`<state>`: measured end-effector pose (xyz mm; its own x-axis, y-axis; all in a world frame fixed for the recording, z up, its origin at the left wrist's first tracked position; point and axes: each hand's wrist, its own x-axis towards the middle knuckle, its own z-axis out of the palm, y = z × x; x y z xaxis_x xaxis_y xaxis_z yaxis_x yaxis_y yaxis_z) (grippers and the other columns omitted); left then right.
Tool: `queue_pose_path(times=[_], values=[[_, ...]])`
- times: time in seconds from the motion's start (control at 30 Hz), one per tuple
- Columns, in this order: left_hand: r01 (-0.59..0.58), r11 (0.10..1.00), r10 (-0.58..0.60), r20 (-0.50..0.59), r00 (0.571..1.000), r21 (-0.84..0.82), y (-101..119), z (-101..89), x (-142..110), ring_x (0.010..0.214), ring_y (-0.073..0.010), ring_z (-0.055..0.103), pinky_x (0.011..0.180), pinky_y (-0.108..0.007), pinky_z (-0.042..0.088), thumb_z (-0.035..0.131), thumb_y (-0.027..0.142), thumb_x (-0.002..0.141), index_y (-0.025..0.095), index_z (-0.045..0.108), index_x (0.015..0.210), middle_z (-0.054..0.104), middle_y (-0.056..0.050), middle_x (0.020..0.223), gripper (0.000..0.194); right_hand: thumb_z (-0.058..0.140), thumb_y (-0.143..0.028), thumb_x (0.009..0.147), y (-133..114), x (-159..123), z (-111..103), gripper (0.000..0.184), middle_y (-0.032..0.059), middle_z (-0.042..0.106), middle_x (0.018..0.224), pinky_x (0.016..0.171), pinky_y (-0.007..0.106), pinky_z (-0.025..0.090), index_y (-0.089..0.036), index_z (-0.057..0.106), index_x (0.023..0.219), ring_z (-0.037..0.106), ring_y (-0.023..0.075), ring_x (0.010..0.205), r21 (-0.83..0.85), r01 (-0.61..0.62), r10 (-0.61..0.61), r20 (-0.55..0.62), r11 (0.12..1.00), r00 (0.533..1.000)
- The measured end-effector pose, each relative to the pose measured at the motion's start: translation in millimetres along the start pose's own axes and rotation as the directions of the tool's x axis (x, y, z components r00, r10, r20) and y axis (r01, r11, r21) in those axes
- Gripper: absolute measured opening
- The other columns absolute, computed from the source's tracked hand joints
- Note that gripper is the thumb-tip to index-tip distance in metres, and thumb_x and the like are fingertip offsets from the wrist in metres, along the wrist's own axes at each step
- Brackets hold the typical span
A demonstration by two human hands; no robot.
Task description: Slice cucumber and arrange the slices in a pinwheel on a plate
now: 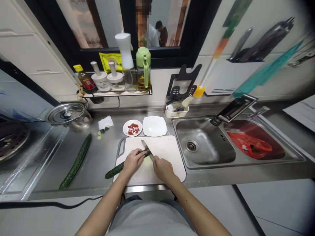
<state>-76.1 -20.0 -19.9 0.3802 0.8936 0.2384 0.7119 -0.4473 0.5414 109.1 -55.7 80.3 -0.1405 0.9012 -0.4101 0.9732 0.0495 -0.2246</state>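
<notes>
On the white cutting board (169, 154) with a grey handle lies a dark green cucumber (115, 171), its left end jutting past the board's edge. My left hand (134, 160) is closed over it, fingers pressing near its right end. A kitchen knife (145, 144) is gripped by its handle in my right hand (163, 168), with the blade at the cucumber beside my left fingertips. Pale green pieces or slices (147, 161) show on the board between my hands, partly hidden. Behind the board stand a small plate of red berries (133, 128) and a white square plate (154, 126).
A second cucumber (76, 164) lies on the steel counter at left. Cucumber ends and a white paper (105, 122) lie near a lidded pot (71, 116). To the right is a double sink (204, 165) with a red plastic bag (251, 144). Bottles fill a wall rack (118, 94).
</notes>
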Motion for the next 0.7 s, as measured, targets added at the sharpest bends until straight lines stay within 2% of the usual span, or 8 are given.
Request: queue_pose_path(times=[0.3,0.7], values=[[-0.001,1.0,0.001,0.012,1.0,0.011,1,-0.6,0,0.099,-0.0193,0.056,0.088,-0.034,0.048,0.047,0.03,0.092,0.029,0.064,0.12,0.063,-0.006,0.107,0.032,0.028,-0.017,0.094,-4,1,8,0.032,0.0159,0.068,0.094,0.073,0.031,0.043,-0.011,0.054,0.112,0.064,0.0259,0.092,0.005,0.008,-0.008,0.006,1.0,1.0],[-0.008,1.0,0.008,-0.004,1.0,0.017,1,1.1,0,0.099,-0.0189,0.056,0.088,-0.033,0.048,0.048,0.03,0.093,0.029,0.067,0.115,0.064,-0.005,0.108,0.03,0.03,-0.014,0.093,1,-16,2,0.033,0.0161,0.068,0.096,0.074,0.03,0.042,-0.011,0.056,0.114,0.064,0.0251,0.097,-0.009,-0.027,0.028,0.135,1.0,0.99]])
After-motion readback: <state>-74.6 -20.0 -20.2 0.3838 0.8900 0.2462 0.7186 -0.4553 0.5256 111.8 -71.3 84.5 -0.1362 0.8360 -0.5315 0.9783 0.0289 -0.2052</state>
